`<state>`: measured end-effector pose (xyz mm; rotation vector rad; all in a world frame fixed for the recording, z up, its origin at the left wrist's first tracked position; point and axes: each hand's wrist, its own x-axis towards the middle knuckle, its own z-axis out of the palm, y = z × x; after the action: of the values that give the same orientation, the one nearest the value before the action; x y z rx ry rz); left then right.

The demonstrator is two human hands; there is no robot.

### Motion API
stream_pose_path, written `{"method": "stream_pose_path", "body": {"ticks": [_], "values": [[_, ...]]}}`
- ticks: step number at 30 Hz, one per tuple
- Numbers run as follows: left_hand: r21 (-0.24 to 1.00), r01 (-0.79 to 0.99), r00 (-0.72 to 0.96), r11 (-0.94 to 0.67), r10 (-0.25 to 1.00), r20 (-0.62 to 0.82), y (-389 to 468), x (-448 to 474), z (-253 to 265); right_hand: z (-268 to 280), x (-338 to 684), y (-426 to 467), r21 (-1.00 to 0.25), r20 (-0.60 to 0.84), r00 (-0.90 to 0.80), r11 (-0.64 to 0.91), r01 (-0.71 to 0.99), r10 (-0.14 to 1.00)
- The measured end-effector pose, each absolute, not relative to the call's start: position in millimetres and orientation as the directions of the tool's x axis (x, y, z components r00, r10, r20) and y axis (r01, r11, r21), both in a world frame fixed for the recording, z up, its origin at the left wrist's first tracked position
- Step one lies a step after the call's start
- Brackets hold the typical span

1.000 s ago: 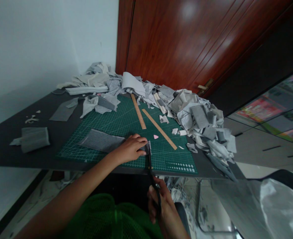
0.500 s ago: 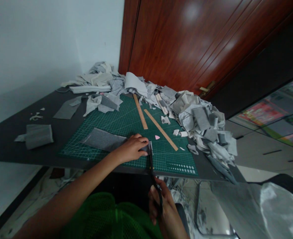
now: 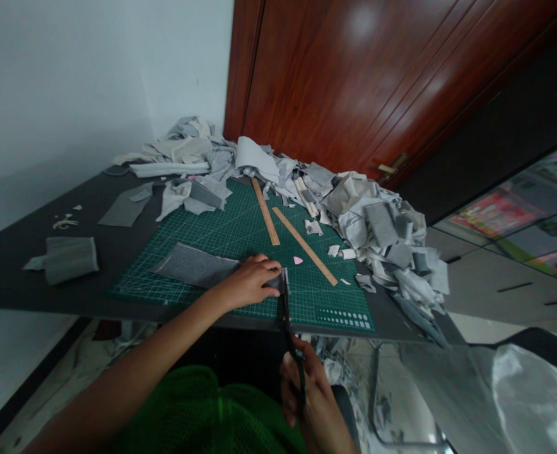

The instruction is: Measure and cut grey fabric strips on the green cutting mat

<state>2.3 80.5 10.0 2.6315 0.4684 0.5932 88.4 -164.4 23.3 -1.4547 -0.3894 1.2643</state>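
A grey fabric strip (image 3: pixel 197 267) lies flat on the green cutting mat (image 3: pixel 240 224). My left hand (image 3: pixel 254 279) rests over the strip's right part, fingers and thumb curled down onto it, holding it against the mat. At the strip's right end, the blades of black-handled scissors (image 3: pixel 286 307) reach over the fabric edge and point away from me. Below the table edge, my right hand (image 3: pixel 313 384) grips the scissors by their handles, with some fingers hidden behind them. A small pink tailor's-chalk-like piece (image 3: pixel 298 260) sits just beyond the blade tips.
Two wooden rulers (image 3: pixel 265 211) lie on the mat. Heaps of grey and white fabric scraps (image 3: pixel 377 217) line the table's back and right side. A folded grey piece (image 3: pixel 71 260) is at the left. A wooden door (image 3: pixel 325 82) stands behind; scraps litter the floor.
The view has shifted very slightly. Both hands, the scissors and the fabric strip keep nearly the same positions.
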Motion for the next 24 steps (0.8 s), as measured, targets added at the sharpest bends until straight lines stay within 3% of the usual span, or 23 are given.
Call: {"method": "stream_pose_path", "body": {"ticks": [24], "values": [[0.483, 0.241, 0.858, -0.842, 0.417, 0.299, 80.4, 1.9, 11.3, 23.2, 91.7, -164.9, -0.858, -0.474, 0.382, -0.319, -0.402, 0.793]]}}
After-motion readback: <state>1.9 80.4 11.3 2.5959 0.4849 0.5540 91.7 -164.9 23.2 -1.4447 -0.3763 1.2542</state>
